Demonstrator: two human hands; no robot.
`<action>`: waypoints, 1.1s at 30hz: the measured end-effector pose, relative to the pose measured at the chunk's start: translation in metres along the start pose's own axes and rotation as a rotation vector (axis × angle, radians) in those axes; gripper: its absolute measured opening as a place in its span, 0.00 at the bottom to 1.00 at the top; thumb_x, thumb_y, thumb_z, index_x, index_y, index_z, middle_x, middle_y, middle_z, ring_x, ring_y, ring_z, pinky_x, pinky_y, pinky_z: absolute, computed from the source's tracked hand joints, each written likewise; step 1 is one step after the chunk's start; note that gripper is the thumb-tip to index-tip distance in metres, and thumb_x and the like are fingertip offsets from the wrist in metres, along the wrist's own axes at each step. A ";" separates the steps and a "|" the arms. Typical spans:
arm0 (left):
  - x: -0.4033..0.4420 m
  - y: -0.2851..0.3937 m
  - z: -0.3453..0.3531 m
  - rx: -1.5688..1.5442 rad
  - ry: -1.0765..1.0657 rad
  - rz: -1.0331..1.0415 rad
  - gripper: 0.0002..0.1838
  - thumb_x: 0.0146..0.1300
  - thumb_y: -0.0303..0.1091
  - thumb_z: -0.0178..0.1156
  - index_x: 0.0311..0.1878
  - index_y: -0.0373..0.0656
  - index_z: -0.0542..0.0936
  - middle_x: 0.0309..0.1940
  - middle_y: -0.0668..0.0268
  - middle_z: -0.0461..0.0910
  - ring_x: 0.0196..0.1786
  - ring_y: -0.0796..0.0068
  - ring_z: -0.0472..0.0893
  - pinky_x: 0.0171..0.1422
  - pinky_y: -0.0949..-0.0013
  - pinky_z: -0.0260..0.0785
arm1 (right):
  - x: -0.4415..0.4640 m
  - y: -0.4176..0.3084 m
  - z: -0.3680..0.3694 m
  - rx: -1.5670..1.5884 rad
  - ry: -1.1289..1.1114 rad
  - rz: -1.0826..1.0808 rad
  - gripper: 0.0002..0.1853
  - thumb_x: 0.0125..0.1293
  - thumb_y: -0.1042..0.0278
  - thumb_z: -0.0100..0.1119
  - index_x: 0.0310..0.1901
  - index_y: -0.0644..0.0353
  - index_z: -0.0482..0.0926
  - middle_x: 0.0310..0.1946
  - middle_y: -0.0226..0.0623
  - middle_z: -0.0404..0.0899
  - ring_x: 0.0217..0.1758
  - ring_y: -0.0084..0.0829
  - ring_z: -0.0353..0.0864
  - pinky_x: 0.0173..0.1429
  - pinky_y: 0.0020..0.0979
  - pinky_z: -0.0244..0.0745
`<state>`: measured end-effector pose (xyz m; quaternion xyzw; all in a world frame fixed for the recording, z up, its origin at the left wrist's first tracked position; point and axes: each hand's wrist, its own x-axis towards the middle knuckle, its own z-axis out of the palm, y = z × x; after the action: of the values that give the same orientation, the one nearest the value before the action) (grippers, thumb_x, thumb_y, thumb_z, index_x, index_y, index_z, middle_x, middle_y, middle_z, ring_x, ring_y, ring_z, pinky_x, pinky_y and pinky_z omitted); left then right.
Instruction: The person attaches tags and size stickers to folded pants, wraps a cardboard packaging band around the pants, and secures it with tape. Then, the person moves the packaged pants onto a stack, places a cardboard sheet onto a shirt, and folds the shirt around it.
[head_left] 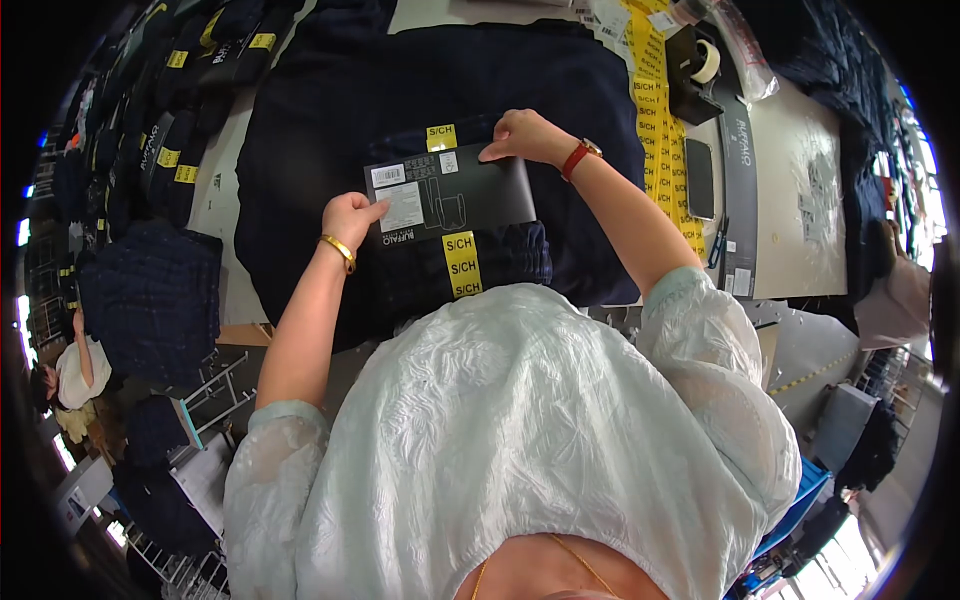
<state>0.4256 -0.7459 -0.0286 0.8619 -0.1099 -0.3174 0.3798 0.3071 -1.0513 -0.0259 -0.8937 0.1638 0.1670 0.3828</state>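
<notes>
Both my hands hold a black printed card label (pixel 490 195) with a white barcode panel and a line drawing of a garment. My left hand (pixel 350 220) pinches its left edge, thumb on top. My right hand (pixel 530 138) grips the upper edge near the right corner. Beneath the card lies a folded dark navy garment (pixel 520 262), partly hidden. A yellow S/CH size strip (pixel 461 265) runs down it below the card, and another yellow tag (pixel 440 136) shows above. Under that spreads a large dark navy cloth (pixel 320 110).
Right of the cloth are yellow S/CH sticker strips (pixel 655 130), a phone (pixel 699 178), a black tape dispenser (pixel 693 90) and a plastic bag (pixel 748 55). Folded, tagged garments (pixel 165 155) are stacked at left. Another person (pixel 82 370) is at the far left.
</notes>
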 end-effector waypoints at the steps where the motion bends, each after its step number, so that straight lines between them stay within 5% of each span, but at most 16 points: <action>1: 0.001 0.000 -0.002 -0.038 -0.017 -0.026 0.17 0.55 0.32 0.68 0.17 0.45 0.70 0.16 0.73 0.67 0.19 0.82 0.64 0.26 0.79 0.59 | 0.000 0.000 0.001 0.019 0.009 0.005 0.27 0.49 0.44 0.67 0.39 0.63 0.85 0.41 0.42 0.82 0.44 0.37 0.81 0.50 0.32 0.77; 9: 0.006 -0.008 -0.005 -0.156 -0.079 -0.081 0.14 0.56 0.29 0.68 0.20 0.45 0.72 0.19 0.71 0.71 0.21 0.81 0.69 0.29 0.81 0.62 | 0.000 0.005 0.015 0.105 0.135 -0.057 0.23 0.51 0.49 0.71 0.30 0.67 0.82 0.34 0.38 0.76 0.33 0.32 0.77 0.43 0.28 0.75; 22: 0.010 0.005 -0.008 -0.158 -0.105 -0.142 0.12 0.55 0.29 0.69 0.22 0.41 0.75 0.22 0.65 0.77 0.26 0.77 0.77 0.36 0.76 0.72 | 0.005 0.011 0.019 0.193 0.119 0.006 0.26 0.51 0.48 0.72 0.36 0.68 0.83 0.34 0.37 0.77 0.35 0.33 0.79 0.42 0.29 0.77; 33: 0.015 -0.005 -0.002 -0.145 -0.052 -0.163 0.11 0.51 0.34 0.71 0.24 0.38 0.80 0.20 0.66 0.78 0.22 0.78 0.73 0.32 0.78 0.69 | 0.005 0.008 0.017 0.200 0.104 0.017 0.24 0.52 0.50 0.71 0.36 0.68 0.83 0.33 0.38 0.77 0.33 0.32 0.79 0.41 0.28 0.77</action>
<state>0.4386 -0.7482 -0.0381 0.8298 -0.0258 -0.3765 0.4112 0.3053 -1.0446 -0.0442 -0.8570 0.2067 0.1065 0.4598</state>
